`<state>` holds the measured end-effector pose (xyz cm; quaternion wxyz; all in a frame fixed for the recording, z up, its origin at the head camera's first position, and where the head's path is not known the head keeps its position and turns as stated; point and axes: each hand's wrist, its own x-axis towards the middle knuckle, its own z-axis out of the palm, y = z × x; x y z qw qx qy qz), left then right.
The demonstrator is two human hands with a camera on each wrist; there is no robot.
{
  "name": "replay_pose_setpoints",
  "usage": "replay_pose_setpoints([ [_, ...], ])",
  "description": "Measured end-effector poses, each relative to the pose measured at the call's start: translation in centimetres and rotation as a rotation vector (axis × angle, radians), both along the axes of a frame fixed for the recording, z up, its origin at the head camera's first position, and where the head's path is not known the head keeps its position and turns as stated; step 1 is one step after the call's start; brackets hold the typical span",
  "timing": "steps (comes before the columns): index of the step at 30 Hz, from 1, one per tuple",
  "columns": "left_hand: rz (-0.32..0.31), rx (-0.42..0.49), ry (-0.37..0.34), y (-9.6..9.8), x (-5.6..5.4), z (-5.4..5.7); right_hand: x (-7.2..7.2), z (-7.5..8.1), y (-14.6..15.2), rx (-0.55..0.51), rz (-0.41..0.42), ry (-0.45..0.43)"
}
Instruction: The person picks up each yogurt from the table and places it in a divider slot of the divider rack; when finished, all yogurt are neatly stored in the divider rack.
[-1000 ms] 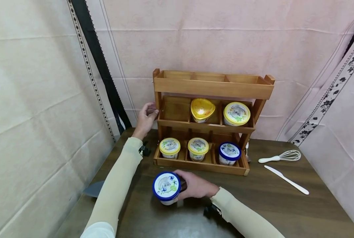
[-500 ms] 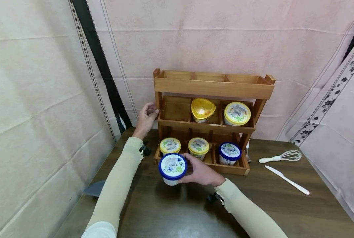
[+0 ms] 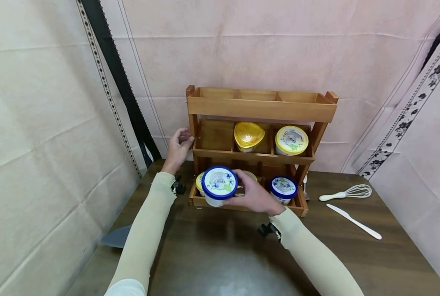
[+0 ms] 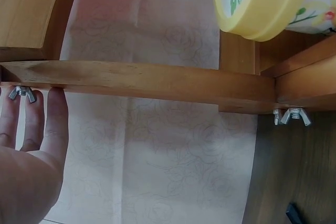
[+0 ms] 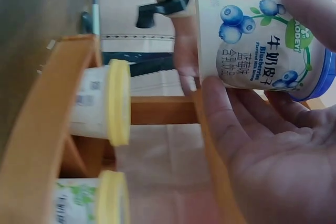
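My right hand (image 3: pixel 255 193) grips a white tub with a blue lid (image 3: pixel 220 183), holding it up in front of the wooden rack's lower tier. Blueberries are printed on this tub (image 5: pixel 262 45) in the right wrist view, where thumb and fingers close around its side. My left hand (image 3: pixel 178 150) rests at the left post of the wooden rack (image 3: pixel 260 107). In the left wrist view its fingers (image 4: pixel 55 121) lie fairly straight, tips against the post (image 4: pixel 157 81) near a wing nut (image 4: pixel 22 94). The held tub and right hand partly hide two yellow-lidded tubs on the lower tier.
On the middle tier stand a yellow-topped tub (image 3: pixel 248 135) and a yellow-lidded tub (image 3: pixel 292 140). Another blue-lidded tub (image 3: pixel 283 189) sits lower right. A whisk (image 3: pixel 347 192) and a white knife (image 3: pixel 353 221) lie right of the rack; a grey flat object (image 3: pixel 116 237) lies left.
My right hand has raised the blue-lidded tub from low over the table up and forward to the rack, now overlapping the lower tier's tubs. My left hand stays at the post.
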<state>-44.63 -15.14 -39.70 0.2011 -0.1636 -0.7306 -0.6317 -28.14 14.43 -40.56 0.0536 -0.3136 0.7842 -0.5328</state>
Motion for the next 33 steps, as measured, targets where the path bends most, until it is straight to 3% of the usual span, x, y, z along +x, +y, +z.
replay_pose_setpoints([
  [6, 0.02, -0.015, 0.017, 0.1, -0.1, 0.0, -0.9, 1.7, 0.0, -0.008, -0.073, 0.038],
  [11, 0.02, -0.015, 0.021, 0.2, -0.2, 0.1, -1.7, 2.2, -0.8, -0.029, -0.106, 0.063],
  [33, -0.001, -0.009, -0.036, -0.1, 0.2, 0.1, -4.5, 5.5, -5.0, -0.132, -0.271, 0.166],
])
